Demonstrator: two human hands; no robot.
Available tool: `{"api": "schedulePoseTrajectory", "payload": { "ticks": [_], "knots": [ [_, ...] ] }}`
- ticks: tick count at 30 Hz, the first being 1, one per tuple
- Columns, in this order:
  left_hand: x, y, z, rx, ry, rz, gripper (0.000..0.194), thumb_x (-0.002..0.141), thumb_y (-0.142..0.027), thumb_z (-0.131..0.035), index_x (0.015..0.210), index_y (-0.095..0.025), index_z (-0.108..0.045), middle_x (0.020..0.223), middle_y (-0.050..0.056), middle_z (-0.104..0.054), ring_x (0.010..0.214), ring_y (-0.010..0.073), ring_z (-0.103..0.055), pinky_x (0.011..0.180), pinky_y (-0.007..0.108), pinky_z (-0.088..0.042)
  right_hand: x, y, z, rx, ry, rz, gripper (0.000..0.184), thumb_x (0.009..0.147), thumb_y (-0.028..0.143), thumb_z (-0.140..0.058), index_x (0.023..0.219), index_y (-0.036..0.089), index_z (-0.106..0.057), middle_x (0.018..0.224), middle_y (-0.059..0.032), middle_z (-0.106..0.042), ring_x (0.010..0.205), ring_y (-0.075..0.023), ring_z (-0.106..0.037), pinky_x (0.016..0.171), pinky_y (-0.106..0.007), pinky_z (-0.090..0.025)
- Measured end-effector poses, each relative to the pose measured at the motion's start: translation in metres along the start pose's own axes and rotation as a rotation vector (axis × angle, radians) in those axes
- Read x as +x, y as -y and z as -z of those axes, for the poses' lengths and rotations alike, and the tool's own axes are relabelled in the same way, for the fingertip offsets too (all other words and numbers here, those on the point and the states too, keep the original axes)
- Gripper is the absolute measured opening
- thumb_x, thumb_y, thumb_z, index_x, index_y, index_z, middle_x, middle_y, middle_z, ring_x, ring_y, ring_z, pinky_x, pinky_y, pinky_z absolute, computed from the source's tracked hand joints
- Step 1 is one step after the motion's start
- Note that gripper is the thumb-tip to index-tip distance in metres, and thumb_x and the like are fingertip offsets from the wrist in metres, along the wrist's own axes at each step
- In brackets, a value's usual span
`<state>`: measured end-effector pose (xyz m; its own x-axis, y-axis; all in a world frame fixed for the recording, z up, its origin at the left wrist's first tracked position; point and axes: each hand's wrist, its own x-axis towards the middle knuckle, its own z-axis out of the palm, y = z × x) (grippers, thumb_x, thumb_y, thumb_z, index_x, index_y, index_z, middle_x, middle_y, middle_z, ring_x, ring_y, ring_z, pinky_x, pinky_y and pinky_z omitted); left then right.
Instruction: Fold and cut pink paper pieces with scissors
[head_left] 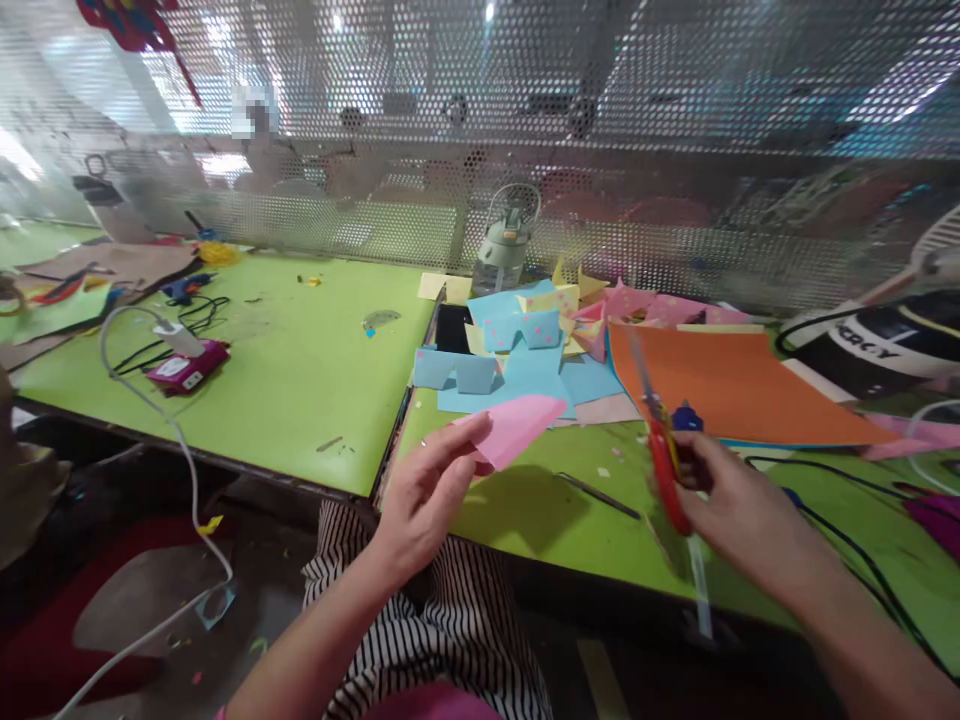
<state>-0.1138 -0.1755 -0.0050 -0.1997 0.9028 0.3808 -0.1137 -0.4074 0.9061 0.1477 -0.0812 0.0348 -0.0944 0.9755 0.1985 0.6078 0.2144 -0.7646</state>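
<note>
My left hand (pixel 427 495) pinches a folded pink paper piece (pixel 517 425) and holds it above the front edge of the green table (pixel 300 370). To the right, my right hand (pixel 724 500) grips red-handled scissors (pixel 660 440). Their blades point up and away over the orange sheet (pixel 735 385). The scissors are slightly blurred by motion and are apart from the pink paper.
Blue, yellow and pink folded paper shapes (pixel 517 335) are piled behind the pink piece. A water bottle (pixel 504 240) stands by a perforated metal screen. A glue gun (pixel 184 288), cables and a pink charger (pixel 187 368) lie at left. A dark thin tool (pixel 596 493) lies near the front edge.
</note>
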Motion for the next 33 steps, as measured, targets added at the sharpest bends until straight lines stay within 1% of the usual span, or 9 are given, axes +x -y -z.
{"api": "schedulePoseTrajectory", "payload": {
  "ticks": [2,4,10,13,16,22,24,27,33],
  "knots": [
    [-0.005,0.005,-0.008,-0.024,-0.027,0.009,0.033,0.094,-0.03,-0.054,0.126,-0.027,-0.064,0.128,0.007,-0.064,0.092,0.0162,-0.068,0.085,0.033,-0.06,-0.024,0.016,-0.01,0.261,0.096,-0.164,0.04,0.064,0.049,-0.076,0.094,0.027,-0.06,0.098,-0.0057,-0.07,0.076,-0.0233,-0.067,0.054,-0.032,-0.05],
    [-0.011,0.01,-0.017,-0.035,-0.03,0.03,0.035,0.093,-0.032,-0.056,0.127,-0.027,-0.063,0.128,0.007,-0.064,0.093,0.0176,-0.068,0.085,0.035,-0.06,-0.045,0.032,-0.027,0.44,0.176,-0.204,0.04,0.066,0.046,-0.079,0.092,0.025,-0.057,0.107,-0.005,-0.069,0.076,-0.0171,-0.065,0.064,-0.03,-0.053],
    [-0.036,0.022,-0.031,-0.006,0.048,0.068,0.038,0.093,-0.034,-0.056,0.13,-0.026,-0.061,0.132,0.009,-0.062,0.107,0.022,-0.064,0.093,0.038,-0.056,-0.059,0.057,-0.064,0.773,0.09,-0.177,0.036,0.07,0.043,-0.078,0.081,0.025,-0.05,0.071,0.0054,-0.057,0.062,-0.0118,-0.059,0.057,-0.024,-0.048],
    [-0.042,0.025,-0.028,0.042,0.07,0.074,0.041,0.092,-0.035,-0.058,0.132,-0.025,-0.059,0.129,0.01,-0.063,0.103,0.0219,-0.065,0.092,0.038,-0.055,-0.054,0.058,-0.064,0.734,0.069,-0.117,0.033,0.072,0.04,-0.077,0.079,0.024,-0.049,0.071,0.0054,-0.055,0.065,-0.0126,-0.059,0.059,-0.024,-0.048],
    [-0.041,0.021,-0.023,0.061,0.061,0.149,0.041,0.094,-0.039,-0.054,0.13,-0.022,-0.06,0.11,0.011,-0.069,0.089,0.0196,-0.066,0.076,0.032,-0.057,-0.052,0.059,-0.061,0.613,0.064,-0.07,0.029,0.074,0.038,-0.074,0.078,0.024,-0.049,0.072,0.0054,-0.057,0.066,-0.0125,-0.06,0.065,-0.025,-0.05],
    [-0.032,0.001,-0.024,0.28,0.086,0.147,0.031,0.085,-0.046,-0.065,0.081,-0.017,-0.071,0.064,0.001,-0.056,0.059,0.0109,-0.046,0.055,0.023,-0.037,-0.056,0.065,-0.057,0.496,0.06,-0.041,0.033,0.069,0.037,-0.079,0.077,0.025,-0.05,0.07,0.0056,-0.056,0.061,-0.0112,-0.055,0.059,-0.024,-0.048],
    [-0.031,0.001,-0.027,0.161,0.169,0.286,0.036,0.084,-0.05,-0.065,0.076,-0.015,-0.067,0.065,0.001,-0.057,0.058,0.0103,-0.046,0.053,0.022,-0.036,-0.058,0.068,-0.056,0.486,0.035,-0.007,0.032,0.07,0.036,-0.078,0.076,0.025,-0.049,0.071,0.0053,-0.055,0.062,-0.0113,-0.055,0.06,-0.024,-0.049],
    [-0.028,0.007,-0.032,-0.126,0.243,0.487,0.045,0.079,-0.057,-0.068,0.092,-0.014,-0.07,0.079,0.005,-0.067,0.059,0.0108,-0.055,0.052,0.021,-0.039,-0.058,0.07,-0.057,0.49,0.016,0.014,0.032,0.07,0.036,-0.078,0.076,0.025,-0.048,0.072,0.0047,-0.055,0.063,-0.0117,-0.056,0.061,-0.024,-0.05],
    [-0.019,0.013,-0.039,-0.335,0.177,0.588,0.049,0.077,-0.057,-0.07,0.09,-0.01,-0.074,0.075,0.01,-0.073,0.057,0.0124,-0.065,0.048,0.018,-0.042,-0.059,0.063,-0.063,0.584,0.085,-0.063,0.035,0.069,0.039,-0.079,0.079,0.025,-0.049,0.074,0.0039,-0.055,0.063,-0.0124,-0.058,0.059,-0.025,-0.052]
  ]
}}
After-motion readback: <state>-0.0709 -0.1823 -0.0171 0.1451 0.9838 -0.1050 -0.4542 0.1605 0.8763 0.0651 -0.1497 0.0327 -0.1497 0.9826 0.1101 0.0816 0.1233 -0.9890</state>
